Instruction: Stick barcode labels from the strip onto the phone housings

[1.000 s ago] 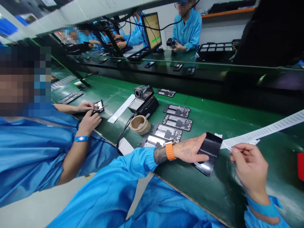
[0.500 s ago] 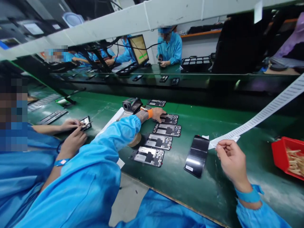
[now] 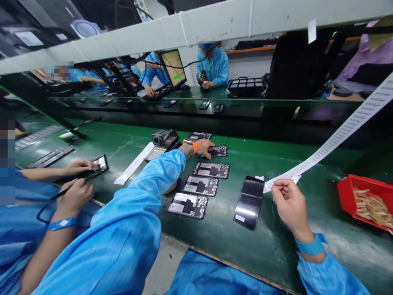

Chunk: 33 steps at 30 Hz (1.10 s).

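My left hand [image 3: 205, 147] is stretched far forward and its fingers rest on the farthest of a column of open phone frames [image 3: 216, 151] on the green belt. Three more phone frames lie nearer: one [image 3: 211, 169], another [image 3: 199, 185] and the closest [image 3: 186, 205]. A black glossy phone panel [image 3: 249, 202] lies flat to their right, untouched. My right hand [image 3: 289, 205] pinches the end of a long white label strip [image 3: 331, 143] just right of the panel's top edge.
A red bin [image 3: 367, 200] of small pale parts sits at the right. A small camera-like device [image 3: 164, 139] stands beside my left hand. A co-worker's hands [image 3: 76, 180] at the left hold a phone part. Other workers sit across a raised conveyor [image 3: 215, 108].
My left hand left the black panel on the belt and reached forward to the farthest phone frame. My right hand kept its pinch on the strip. The view tilted up.
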Motion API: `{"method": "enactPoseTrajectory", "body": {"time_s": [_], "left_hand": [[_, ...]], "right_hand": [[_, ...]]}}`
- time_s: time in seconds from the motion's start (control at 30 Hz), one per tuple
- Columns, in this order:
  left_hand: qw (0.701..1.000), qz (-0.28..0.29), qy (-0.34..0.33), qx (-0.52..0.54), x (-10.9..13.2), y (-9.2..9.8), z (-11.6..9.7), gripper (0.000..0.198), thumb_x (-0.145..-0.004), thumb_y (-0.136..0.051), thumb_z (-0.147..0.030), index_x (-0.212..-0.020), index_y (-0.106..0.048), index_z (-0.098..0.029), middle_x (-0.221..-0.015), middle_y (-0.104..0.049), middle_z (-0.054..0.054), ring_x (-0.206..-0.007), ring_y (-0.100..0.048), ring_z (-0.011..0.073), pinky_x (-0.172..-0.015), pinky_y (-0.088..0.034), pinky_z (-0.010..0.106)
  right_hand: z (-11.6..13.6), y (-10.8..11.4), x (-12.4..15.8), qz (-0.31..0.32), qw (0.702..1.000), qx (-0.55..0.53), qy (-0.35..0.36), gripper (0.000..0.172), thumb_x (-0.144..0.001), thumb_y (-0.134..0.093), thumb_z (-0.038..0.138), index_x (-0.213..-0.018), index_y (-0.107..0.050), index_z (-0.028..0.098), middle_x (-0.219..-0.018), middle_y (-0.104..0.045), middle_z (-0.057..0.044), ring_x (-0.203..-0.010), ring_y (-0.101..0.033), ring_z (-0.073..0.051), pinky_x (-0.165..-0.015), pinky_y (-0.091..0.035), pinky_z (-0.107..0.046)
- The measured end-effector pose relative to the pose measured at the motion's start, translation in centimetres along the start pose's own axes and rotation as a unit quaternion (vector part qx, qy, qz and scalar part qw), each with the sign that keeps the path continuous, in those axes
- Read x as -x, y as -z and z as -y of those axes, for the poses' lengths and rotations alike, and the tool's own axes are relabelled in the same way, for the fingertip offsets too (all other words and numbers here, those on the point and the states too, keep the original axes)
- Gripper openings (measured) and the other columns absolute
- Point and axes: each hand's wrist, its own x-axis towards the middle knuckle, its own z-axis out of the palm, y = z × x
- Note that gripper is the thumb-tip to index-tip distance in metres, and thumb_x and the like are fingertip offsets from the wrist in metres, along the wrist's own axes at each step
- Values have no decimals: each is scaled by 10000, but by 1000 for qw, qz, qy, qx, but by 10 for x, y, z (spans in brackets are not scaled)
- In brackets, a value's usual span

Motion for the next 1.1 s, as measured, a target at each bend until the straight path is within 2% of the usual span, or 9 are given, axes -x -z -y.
{"method": "enactPoseTrajectory", "body": {"time_s": [0.17,0.3,0.33,0.47,0.53,0.6,0.73,0.93,1.1], "left_hand": [[997,-62,22,31,13,25,-21,765,-605,-812,-330,-1299,-608,-80,-1290,-617,190,-1159,-581,340,-1015,-435,402],[978,-145,-47,146,61,19,-83,794,-746,-718,-478,-1406,-493,-99,-1396,-542,192,-1244,-540,310,-1084,-414,424],[928,-147,-111,323,76,9,-107,813,-721,-754,-483,-1394,-497,-106,-1366,-570,191,-1177,-587,297,-1027,-468,417],[534,11,-183,825,120,-41,-197,709,-744,-658,-664,-1235,-592,-156,-1178,-682,175,-989,-685,319,-863,-552,499],[411,57,-152,897,124,-57,-221,645,-777,-609,-640,-1186,-645,-143,-1152,-707,170,-1041,-684,338,-920,-531,526],[346,71,-120,928,118,-63,-228,595,-858,-511,-608,-1176,-675,-132,-1189,-711,159,-1136,-661,340,-995,-498,529],[328,71,-72,939,102,-64,-217,901,-888,-236,-834,-1080,-715,-95,-1062,-739,159,-1004,-701,304,-971,-520,473],[331,77,-55,939,101,-65,-227,885,-963,-131,-761,-1089,-718,-110,-918,-747,139,-1010,-704,307,-886,-550,454],[282,104,-49,952,104,-64,-226,858,-972,-145,-745,-1141,-704,-117,-913,-739,136,-1002,-707,313,-857,-561,457]], "right_hand": [[-3,0,-3,3,1000,-5,-4,234,-878,-670,368,-1018,-601,193,-795,-640,-3,-626,-622,-133,-561,-509,-258],[-2,1,-2,9,1000,-10,-1,294,-884,-662,343,-1131,-585,204,-931,-678,-42,-724,-669,-157,-568,-543,-267],[-2,0,-1,14,1000,-13,3,309,-884,-665,345,-1150,-585,208,-1027,-681,-69,-770,-679,-163,-578,-557,-274],[0,-1,2,28,999,-20,23,321,-887,-669,353,-1165,-573,223,-1231,-641,-112,-853,-694,-169,-610,-578,-289],[2,-2,2,8,1000,-5,29,273,-903,-645,357,-1125,-557,226,-1084,-678,-79,-803,-691,-161,-622,-573,-293],[5,-2,1,-40,999,17,30,209,-908,-629,366,-1037,-534,232,-894,-663,-23,-686,-662,-140,-593,-552,-282],[21,-10,8,-56,998,25,29,198,-903,-630,354,-949,-469,248,-763,-595,34,-532,-570,-103,-506,-478,-245],[36,-32,27,183,982,29,29,91,-938,-571,256,-994,-499,248,-771,-590,33,-616,-581,-112,-572,-478,-247],[25,-27,23,126,991,41,18,116,-939,-578,298,-1026,-521,246,-833,-633,5,-687,-629,-138,-645,-532,-286]]}}
